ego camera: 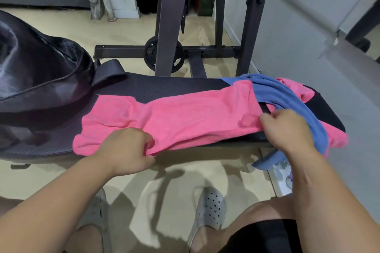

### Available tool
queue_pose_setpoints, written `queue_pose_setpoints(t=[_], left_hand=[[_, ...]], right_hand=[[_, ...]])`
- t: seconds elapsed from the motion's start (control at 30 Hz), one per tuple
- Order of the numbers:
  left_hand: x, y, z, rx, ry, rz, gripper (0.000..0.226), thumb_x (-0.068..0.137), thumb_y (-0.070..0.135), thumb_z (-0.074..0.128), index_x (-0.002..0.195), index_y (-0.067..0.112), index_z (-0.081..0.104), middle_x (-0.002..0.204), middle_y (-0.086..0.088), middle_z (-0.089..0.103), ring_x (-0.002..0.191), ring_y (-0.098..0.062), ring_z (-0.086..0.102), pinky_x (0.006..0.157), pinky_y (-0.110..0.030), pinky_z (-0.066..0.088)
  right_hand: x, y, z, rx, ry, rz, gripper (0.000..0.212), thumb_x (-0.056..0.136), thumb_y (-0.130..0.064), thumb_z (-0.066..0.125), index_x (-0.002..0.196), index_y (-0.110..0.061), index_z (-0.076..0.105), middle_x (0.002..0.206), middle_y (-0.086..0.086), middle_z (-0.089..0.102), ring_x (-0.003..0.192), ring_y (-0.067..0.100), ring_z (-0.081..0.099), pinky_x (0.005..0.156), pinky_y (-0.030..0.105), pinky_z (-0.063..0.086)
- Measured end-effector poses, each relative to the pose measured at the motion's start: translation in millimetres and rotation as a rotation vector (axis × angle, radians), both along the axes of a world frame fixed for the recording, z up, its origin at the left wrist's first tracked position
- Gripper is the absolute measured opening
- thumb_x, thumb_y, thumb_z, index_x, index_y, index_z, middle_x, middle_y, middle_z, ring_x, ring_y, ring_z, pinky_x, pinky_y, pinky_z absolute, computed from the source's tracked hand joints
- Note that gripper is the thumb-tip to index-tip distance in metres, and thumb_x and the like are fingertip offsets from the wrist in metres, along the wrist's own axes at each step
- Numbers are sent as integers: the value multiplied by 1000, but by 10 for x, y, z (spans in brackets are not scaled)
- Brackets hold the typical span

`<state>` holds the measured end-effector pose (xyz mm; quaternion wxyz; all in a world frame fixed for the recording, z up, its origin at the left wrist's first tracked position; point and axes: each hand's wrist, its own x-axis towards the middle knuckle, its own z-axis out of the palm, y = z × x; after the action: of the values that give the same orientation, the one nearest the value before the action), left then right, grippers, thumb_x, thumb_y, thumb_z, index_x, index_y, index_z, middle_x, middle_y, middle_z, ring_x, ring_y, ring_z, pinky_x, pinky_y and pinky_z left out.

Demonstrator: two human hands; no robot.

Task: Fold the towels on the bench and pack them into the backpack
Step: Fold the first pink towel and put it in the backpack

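Pink terry cloth is stretching across the middle of the frame: a pink towel (pixel 185 113) is lying spread lengthwise along the black padded bench (pixel 164 86), its near edge hanging slightly over the bench's front side. The left hand (pixel 127 150), at lower centre, is pinching that near edge between thumb and curled fingers. The right hand (pixel 285 127), right of centre, is gripping the towel's right end with its fingers curled in, and its wrist is pressing against a blue towel (pixel 287 96). The blue towel is lying crumpled at the right end of the bench, draping over the front edge and trailing down toward the floor. Under and beyond it, more pink cloth (pixel 337 137) is showing, possibly a second towel, though the folds are hiding where one piece ends. The backpack (pixel 41 72), black and shiny, is sitting at the left of the frame with its bulk resting on the bench's left end, well apart from both hands. Behind the bench, a dark metal rack (pixel 170 16) is standing upright with a weight plate (pixel 163 55) leaning at its base. At the bottom, the person's feet are wearing grey perforated clogs (pixel 209 207) on the pale floor.
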<state>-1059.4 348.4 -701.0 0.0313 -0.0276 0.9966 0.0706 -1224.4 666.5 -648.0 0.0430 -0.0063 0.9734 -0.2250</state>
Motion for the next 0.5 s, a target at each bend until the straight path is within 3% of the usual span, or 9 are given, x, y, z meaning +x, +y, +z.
queue_pose_setpoints(t=[0.07, 0.1, 0.17, 0.23, 0.3, 0.4, 0.5], left_hand=[[8, 2, 1, 129, 100, 33, 46, 68, 68, 57, 63, 24, 42, 63, 9, 50, 61, -15, 48, 56, -33, 45], [-10, -6, -7, 170, 175, 40, 49, 72, 72, 57, 67, 25, 43, 65, 9, 50, 61, -14, 48, 57, -34, 44], [-87, -35, -24, 132, 291, 68, 44, 81, 70, 50, 75, 26, 46, 71, 8, 50, 67, -20, 49, 62, -37, 44], [-192, -63, -28, -6, 282, 161, 43, 84, 63, 42, 89, 22, 55, 84, 0, 56, 80, -29, 54, 71, -41, 47], [-307, -96, -36, -68, 185, 238, 50, 87, 59, 39, 114, 22, 60, 113, -6, 61, 105, -35, 55, 88, -48, 47], [-468, -145, -85, -18, 20, 304, 52, 99, 54, 39, 144, 28, 44, 157, -4, 37, 143, -31, 34, 112, -60, 29], [-644, -158, -145, 36, -94, 333, 57, 102, 54, 32, 154, 30, 31, 164, 1, 25, 149, -27, 24, 112, -64, 26]], right_hand=[[19, 89, -7, 176, -246, 40, 46, 87, -47, 56, 68, -6, 61, 66, 10, 65, 63, 28, 60, 60, 35, 45], [23, 98, -3, 223, -283, 44, 47, 84, -51, 57, 67, -8, 62, 65, 9, 66, 64, 28, 61, 60, 35, 47], [12, 42, 32, 218, -143, 30, 42, 81, -50, 58, 69, -10, 62, 65, 7, 64, 64, 27, 60, 59, 34, 46], [-9, -98, 32, 129, 138, 15, 36, 82, -48, 58, 75, -13, 62, 69, 4, 64, 67, 26, 60, 59, 35, 45], [-35, -316, -42, 38, 264, 107, 37, 86, -53, 58, 96, -18, 65, 91, 3, 68, 87, 29, 62, 70, 38, 48], [-118, -663, -325, 134, 63, 332, 57, 91, -61, 53, 136, -28, 54, 135, 8, 52, 124, 33, 49, 100, 45, 43], [-277, -922, -575, 285, -45, 413, 68, 93, -67, 42, 152, -34, 35, 158, 9, 31, 143, 36, 29, 117, 53, 26]])
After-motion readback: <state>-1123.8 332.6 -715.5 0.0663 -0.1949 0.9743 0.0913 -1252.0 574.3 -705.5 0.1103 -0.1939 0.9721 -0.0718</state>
